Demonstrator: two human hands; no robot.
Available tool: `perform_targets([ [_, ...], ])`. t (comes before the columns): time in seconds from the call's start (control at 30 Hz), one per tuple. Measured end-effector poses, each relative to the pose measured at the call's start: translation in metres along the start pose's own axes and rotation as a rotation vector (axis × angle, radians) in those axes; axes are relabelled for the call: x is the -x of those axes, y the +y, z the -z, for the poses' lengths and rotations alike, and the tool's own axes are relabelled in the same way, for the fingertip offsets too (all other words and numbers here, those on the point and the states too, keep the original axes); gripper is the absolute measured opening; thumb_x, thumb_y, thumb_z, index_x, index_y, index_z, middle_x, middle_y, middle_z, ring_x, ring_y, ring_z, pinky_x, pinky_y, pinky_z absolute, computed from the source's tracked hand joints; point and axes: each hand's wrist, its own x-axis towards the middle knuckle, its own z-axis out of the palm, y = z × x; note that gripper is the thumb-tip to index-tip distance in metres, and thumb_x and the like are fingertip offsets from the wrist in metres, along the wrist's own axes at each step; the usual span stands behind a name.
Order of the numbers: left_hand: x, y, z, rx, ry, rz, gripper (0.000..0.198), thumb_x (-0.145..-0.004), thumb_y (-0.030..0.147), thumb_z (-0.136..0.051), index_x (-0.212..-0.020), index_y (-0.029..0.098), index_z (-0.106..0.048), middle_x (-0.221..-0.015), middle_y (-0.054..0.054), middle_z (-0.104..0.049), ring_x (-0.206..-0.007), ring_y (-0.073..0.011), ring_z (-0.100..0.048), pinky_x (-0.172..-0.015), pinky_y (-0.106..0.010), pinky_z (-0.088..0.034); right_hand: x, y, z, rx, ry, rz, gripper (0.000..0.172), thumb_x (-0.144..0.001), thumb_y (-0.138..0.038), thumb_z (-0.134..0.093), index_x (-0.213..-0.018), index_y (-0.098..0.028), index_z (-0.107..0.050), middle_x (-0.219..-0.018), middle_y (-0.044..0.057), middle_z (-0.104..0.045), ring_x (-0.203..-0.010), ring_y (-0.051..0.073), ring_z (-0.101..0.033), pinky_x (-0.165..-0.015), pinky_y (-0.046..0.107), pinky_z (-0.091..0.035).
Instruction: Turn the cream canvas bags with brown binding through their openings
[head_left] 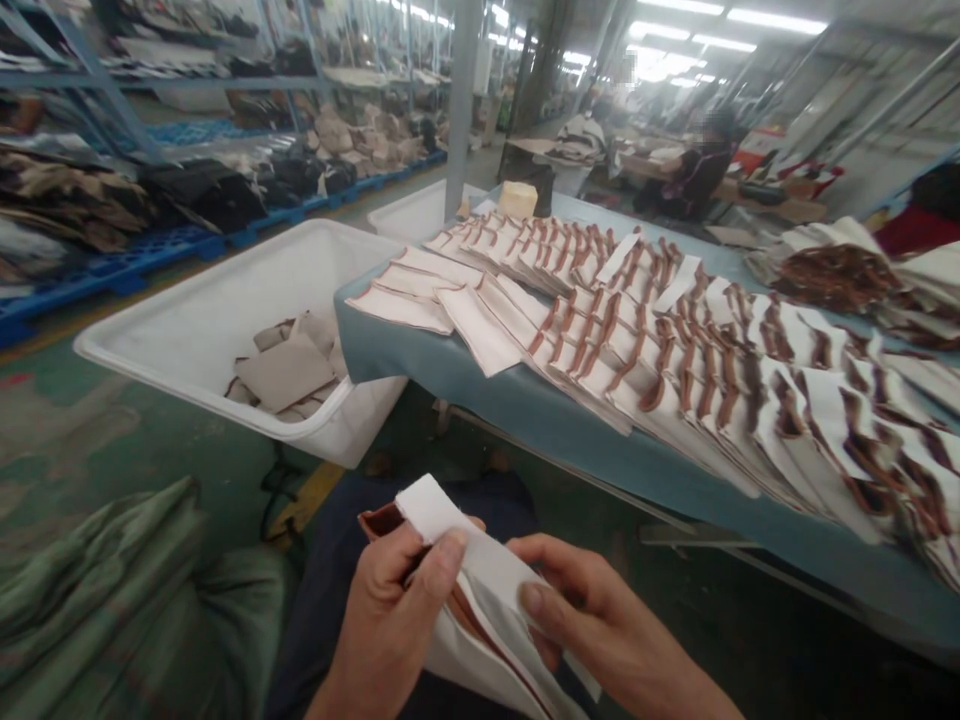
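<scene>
Both hands hold one white fabric piece with a brown edge (480, 570) low in front of me, over my lap. My left hand (390, 620) pinches its upper end with the thumb on top. My right hand (600, 630) grips the lower right side, thumb pressed on the white face. Ahead on the blue-covered table (480, 385) lie rows of several similar white and brown pieces (675, 340), overlapped like shingles.
A white bin (187, 340) with several beige pieces stands left of the table, a second white bin (412, 210) behind it. A green sack (112, 600) lies at lower left. Blue shelving with stacked fabric runs along the left. A person sits at a far table (697, 170).
</scene>
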Motion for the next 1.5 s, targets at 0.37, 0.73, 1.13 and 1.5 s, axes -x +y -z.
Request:
perform_targets([
  [0.37, 0.008, 0.001, 0.005, -0.157, -0.055, -0.045, 0.035, -0.099, 0.041, -0.068, -0.087, 0.016, -0.089, -0.069, -0.005, -0.079, -0.062, -0.0213, -0.071, -0.058, -0.025, -0.055, 0.000, 0.010, 0.010, 0.309, 0.327, 0.204, 0.051, -0.096, -0.070, -0.072, -0.119, -0.025, -0.080, -0.121, 0.011, -0.080, -0.115, 0.031, -0.070, -0.099, 0.039, -0.051],
  [0.73, 0.014, 0.003, -0.002, -0.148, -0.109, -0.022, 0.030, -0.095, 0.039, -0.070, -0.074, 0.017, -0.074, -0.064, -0.001, -0.065, -0.059, -0.0156, -0.056, -0.058, -0.024, -0.047, -0.045, -0.021, -0.046, -0.210, 0.351, 0.362, 0.028, -0.100, -0.048, -0.074, -0.093, -0.021, -0.078, -0.097, 0.006, -0.081, -0.088, 0.020, -0.071, -0.083, 0.032, -0.055],
  [1.13, 0.032, -0.043, 0.049, 0.093, -0.126, 0.346, 0.053, -0.088, 0.067, -0.079, -0.081, 0.018, -0.062, -0.070, 0.002, -0.057, -0.060, -0.0114, -0.041, -0.055, -0.020, -0.035, -0.073, 0.077, -0.078, -0.425, 0.442, 0.067, 0.066, -0.082, -0.084, -0.075, -0.075, -0.021, -0.060, -0.054, -0.008, -0.043, -0.047, 0.007, -0.029, -0.045, 0.022, -0.023],
  [1.5, 0.018, -0.011, 0.058, -0.292, -0.291, 0.121, 0.032, -0.101, 0.042, -0.067, -0.097, 0.019, -0.087, -0.080, -0.005, -0.080, -0.069, -0.0203, -0.068, -0.063, -0.023, -0.052, -0.038, 0.023, -0.062, -0.235, 0.256, 0.136, 0.051, -0.093, -0.069, -0.076, -0.091, -0.019, -0.073, -0.064, -0.004, -0.054, -0.054, 0.009, -0.040, -0.050, 0.023, -0.031],
])
